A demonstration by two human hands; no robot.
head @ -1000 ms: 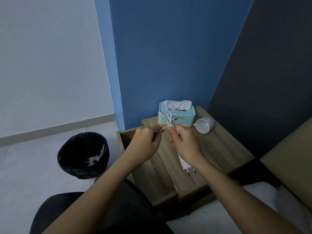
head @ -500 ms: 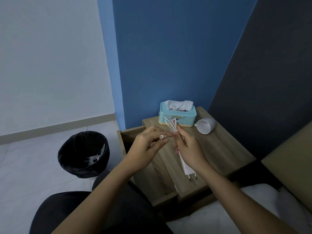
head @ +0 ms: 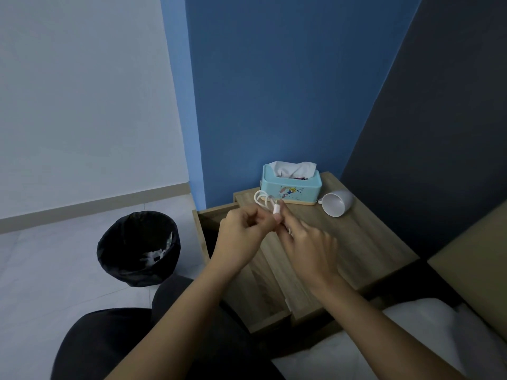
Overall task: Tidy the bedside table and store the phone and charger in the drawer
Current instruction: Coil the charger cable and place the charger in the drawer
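Two raised hands, left hand [head: 241,237] and right hand [head: 307,242], pinching coiled charger cable [head: 264,200]

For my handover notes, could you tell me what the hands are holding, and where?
Both hands, left and right, grip the white charger cable near its connector end; the loops stick up above.

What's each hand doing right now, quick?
Left hand: closed, pinching the white charger cable.
Right hand: closed on the same cable, below its connector end.

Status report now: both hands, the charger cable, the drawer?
Left hand and right hand both shut on charger cable, coiled, above the table. Drawer open, cable not yet inside. White mug on its side, apart.
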